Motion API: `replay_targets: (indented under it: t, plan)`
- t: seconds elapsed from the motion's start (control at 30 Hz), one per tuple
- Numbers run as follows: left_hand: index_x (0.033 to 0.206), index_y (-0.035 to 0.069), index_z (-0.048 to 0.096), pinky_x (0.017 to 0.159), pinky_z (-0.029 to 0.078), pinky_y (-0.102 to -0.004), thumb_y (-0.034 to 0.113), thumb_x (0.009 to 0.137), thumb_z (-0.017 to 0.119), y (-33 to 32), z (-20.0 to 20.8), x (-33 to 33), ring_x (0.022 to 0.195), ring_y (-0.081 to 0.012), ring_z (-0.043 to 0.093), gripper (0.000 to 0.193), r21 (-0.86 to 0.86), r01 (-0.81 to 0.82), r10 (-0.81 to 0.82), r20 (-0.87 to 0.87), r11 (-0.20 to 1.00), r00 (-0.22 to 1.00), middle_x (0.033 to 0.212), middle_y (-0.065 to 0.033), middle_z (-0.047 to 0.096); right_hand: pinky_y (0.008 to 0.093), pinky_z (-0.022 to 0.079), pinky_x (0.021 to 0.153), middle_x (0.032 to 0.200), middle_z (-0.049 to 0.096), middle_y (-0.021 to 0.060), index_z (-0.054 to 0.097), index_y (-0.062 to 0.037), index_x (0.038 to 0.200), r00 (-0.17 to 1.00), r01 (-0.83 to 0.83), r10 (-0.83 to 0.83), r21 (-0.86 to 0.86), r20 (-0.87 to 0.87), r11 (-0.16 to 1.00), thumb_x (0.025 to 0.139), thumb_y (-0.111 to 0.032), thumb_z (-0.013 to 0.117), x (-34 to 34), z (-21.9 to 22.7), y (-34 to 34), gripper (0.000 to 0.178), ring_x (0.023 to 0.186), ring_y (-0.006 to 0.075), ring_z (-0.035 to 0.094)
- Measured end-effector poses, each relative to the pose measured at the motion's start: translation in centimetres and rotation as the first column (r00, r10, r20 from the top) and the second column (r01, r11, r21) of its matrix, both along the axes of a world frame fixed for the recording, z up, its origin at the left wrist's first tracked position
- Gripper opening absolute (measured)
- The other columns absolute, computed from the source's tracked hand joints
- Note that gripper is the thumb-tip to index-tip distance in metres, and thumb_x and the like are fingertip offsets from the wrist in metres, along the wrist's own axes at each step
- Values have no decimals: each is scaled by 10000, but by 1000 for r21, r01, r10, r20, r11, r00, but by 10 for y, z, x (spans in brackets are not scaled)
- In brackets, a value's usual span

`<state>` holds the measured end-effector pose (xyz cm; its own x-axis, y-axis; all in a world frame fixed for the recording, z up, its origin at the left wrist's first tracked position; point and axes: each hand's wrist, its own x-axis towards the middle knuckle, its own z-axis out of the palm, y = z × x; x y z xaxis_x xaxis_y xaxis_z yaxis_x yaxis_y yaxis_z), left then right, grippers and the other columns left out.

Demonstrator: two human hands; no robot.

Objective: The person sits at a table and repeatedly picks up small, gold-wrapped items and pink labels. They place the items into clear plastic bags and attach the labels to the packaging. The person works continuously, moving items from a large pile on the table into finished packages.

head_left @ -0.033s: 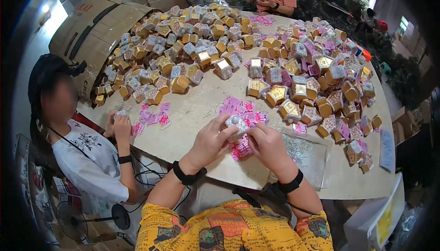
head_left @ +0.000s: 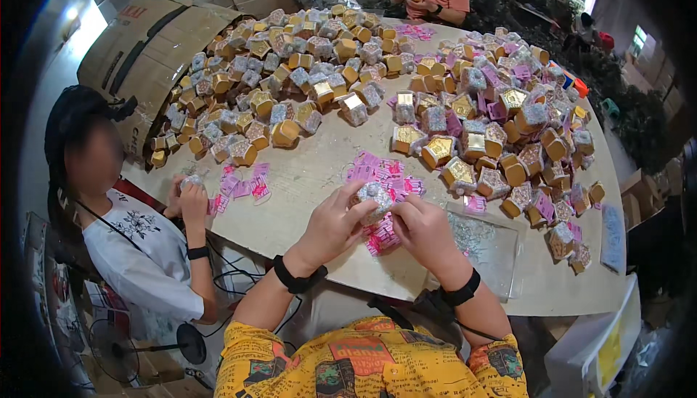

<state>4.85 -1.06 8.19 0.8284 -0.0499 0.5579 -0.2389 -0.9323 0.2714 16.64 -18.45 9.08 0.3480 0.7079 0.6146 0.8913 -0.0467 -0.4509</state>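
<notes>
A pale, curved-edged counter [head_left: 305,173] bears two broad heaps of gold-and-silver, house-shaped ornaments [head_left: 323,93] across its far and right portions. On its near part lie a shallow, clear plastic tray [head_left: 501,258] and pink printed cards [head_left: 380,240]. Above that part, a person's left hand [head_left: 332,225] grasps a small, silver-glittered ornament [head_left: 375,199]; the right hand's [head_left: 425,232] fingers bunch beside it, their grip unclear.

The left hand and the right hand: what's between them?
In the head view, a glittery ornament is between the left hand and right hand; pink tags show on the table behind it.
</notes>
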Motion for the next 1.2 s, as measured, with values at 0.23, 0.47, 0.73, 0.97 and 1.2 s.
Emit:
replay_targets:
  t: [0.23,0.47,0.73,0.97,1.2]
  plan:
    - [1161,164,501,750,532,-401,10,636,740,-3,4,0,938,-319,607,597,49,-2,1,21,999,1000,1284,-166,486,400,489,590,754,538,112,565,-50,823,999,16,-15,-28,31,999,775,-95,653,0,-1,-1,110,667,304,587]
    - [1162,167,508,763,534,-408,2,632,735,-4,2,-1,964,-336,605,600,43,-7,6,14,999,1000,1285,-166,490,405,494,582,751,534,114,552,-47,807,999,14,-13,-23,30,1000,772,-88,651,-1,-2,-1,113,661,305,592]
    - [1131,170,556,800,535,-402,22,633,728,-5,3,-1,1020,-344,594,547,113,-22,15,56,993,998,1267,-166,507,411,498,557,727,525,116,545,-38,783,999,15,-14,-27,45,1000,758,-75,649,-2,1,-2,113,631,311,591]
    - [1095,191,625,847,528,-405,94,726,675,-11,11,-2,1065,-344,583,385,239,-38,20,81,970,997,1232,-162,532,399,489,555,734,535,109,563,-34,804,995,35,-23,-114,100,993,714,-22,668,-2,0,-6,138,639,309,591]
    - [1118,165,623,816,523,-386,29,656,701,-13,16,-4,995,-308,592,488,114,-1,2,-14,994,1000,1234,-149,530,396,500,558,723,524,112,529,-33,752,986,32,-7,-151,164,988,737,-34,615,-2,5,-8,87,638,301,593]
